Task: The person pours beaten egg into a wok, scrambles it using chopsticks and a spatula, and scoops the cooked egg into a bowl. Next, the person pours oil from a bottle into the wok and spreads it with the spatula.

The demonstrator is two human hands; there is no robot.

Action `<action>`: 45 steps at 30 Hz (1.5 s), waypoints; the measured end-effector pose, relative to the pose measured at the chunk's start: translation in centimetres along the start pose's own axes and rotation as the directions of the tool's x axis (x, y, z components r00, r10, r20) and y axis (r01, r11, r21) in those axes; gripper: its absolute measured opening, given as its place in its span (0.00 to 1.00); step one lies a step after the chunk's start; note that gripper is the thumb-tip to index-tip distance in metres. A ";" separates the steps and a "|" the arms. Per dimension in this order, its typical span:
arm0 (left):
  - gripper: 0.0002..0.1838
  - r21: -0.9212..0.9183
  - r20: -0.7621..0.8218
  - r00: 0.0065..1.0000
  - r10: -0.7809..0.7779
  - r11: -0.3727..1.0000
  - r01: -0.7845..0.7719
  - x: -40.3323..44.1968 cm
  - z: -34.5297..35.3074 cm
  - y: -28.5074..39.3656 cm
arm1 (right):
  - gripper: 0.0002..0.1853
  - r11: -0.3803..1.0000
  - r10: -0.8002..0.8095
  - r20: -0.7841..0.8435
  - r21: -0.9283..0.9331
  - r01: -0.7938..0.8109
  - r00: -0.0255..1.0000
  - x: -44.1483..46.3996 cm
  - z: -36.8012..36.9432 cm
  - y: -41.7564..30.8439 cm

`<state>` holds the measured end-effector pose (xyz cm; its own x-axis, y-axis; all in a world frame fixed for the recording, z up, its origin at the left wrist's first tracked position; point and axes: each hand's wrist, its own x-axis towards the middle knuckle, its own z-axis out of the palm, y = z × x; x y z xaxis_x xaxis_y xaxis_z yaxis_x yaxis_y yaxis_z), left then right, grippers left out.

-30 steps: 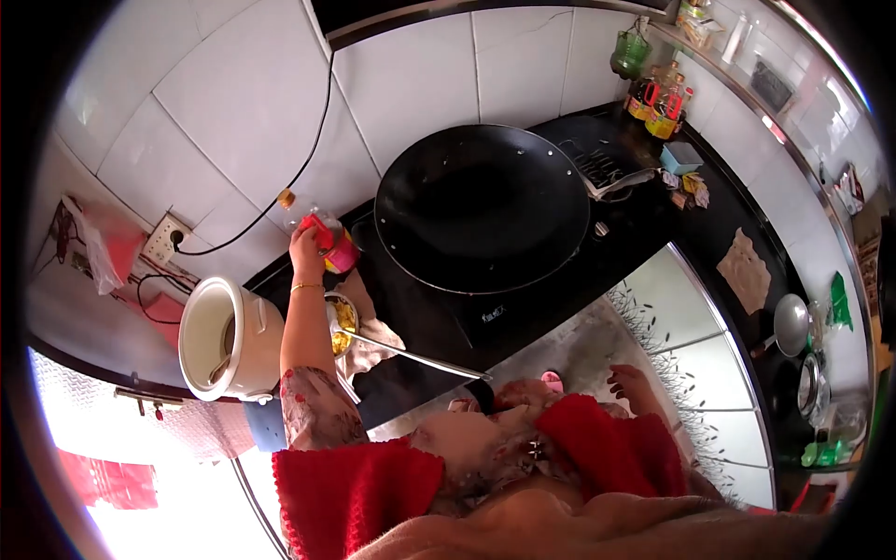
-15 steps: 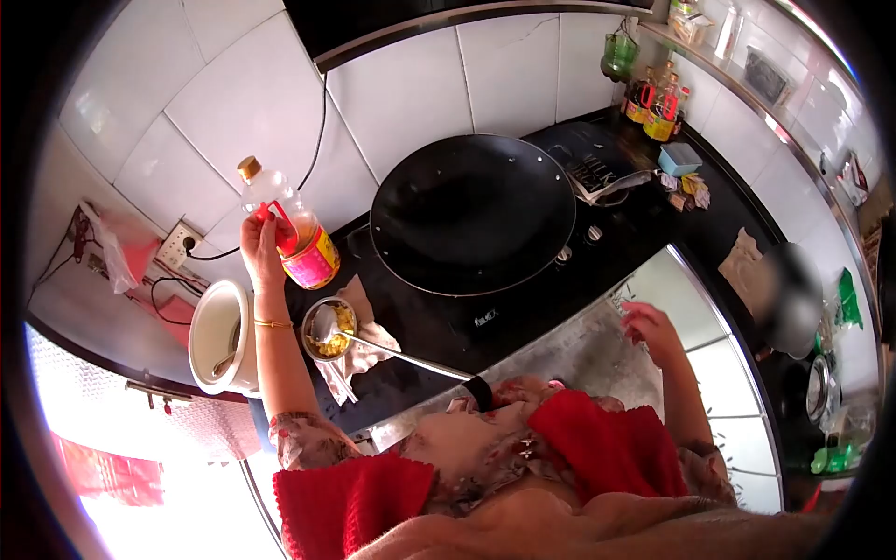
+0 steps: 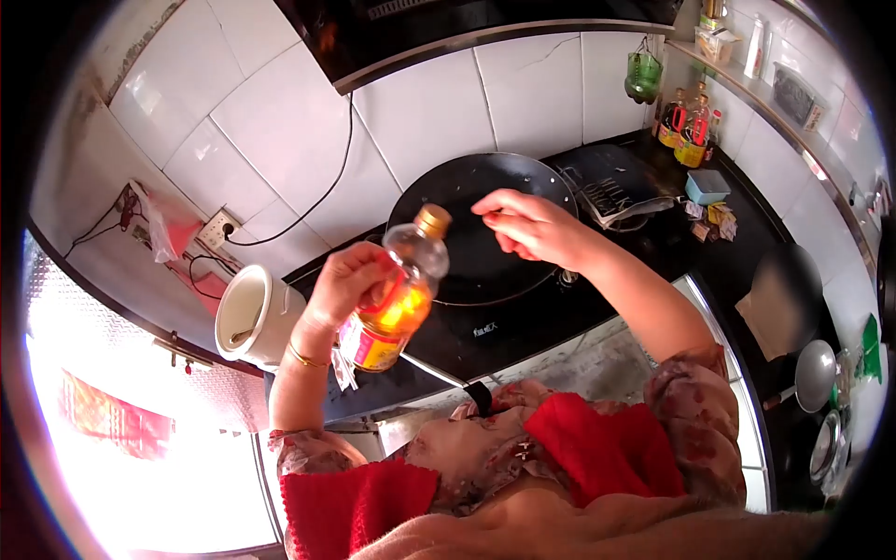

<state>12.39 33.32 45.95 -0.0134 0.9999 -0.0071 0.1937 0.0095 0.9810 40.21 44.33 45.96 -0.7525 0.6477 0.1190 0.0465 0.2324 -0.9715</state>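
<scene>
My left hand (image 3: 350,283) is closed round the red handle of a clear plastic oil bottle (image 3: 411,297). The bottle leans a little to the right, with yellow oil in its lower part and its gold cap (image 3: 433,220) on. My right hand (image 3: 534,227) is right of the cap and apart from it, with the index finger stretched out and the other fingers partly bent, holding nothing. Behind both hands a large black wok (image 3: 481,271) sits on the stove. Below the bottle, a long-handled utensil's handle (image 3: 437,371) shows; its other end is hidden.
A white bucket (image 3: 291,322) with a spoon inside stands at the left. Sauce bottles (image 3: 691,138) and a blue container (image 3: 707,187) are at the back right. A ladle-like metal pan (image 3: 815,369) lies on the right counter. The range hood (image 3: 504,33) hangs above.
My left hand has carried the oil bottle right and toward me, covering the bowl of yellow food. My right hand has risen from beside the counter to near the cap.
</scene>
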 end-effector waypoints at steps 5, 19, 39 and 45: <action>0.04 0.178 0.119 0.991 -0.059 0.983 0.038 -0.4 3.6 0.1 | 0.21 0.859 -0.219 0.002 -0.475 0.194 0.976 3.0 2.1 2.8; 0.05 0.217 0.145 0.980 -0.137 0.971 0.103 1.3 3.8 2.1 | 0.11 0.749 -0.538 0.152 -0.365 0.553 0.829 1.1 -0.3 3.3; 0.08 0.563 0.051 0.944 -0.326 0.790 0.242 9.8 0.7 -1.4 | 0.17 0.915 -0.377 -0.630 -0.140 0.378 0.679 -18.3 -9.6 7.3; 0.07 0.569 0.027 0.931 -0.363 0.771 0.284 11.4 -0.2 -2.2 | 0.20 0.949 -0.314 -0.796 -0.239 0.207 0.518 -23.8 -9.9 8.8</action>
<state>11.63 44.73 43.74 -0.0562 0.9280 -0.3683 0.7040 0.2984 0.6445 65.06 38.13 36.62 0.1183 0.8399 0.5297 0.0455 0.5283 -0.8478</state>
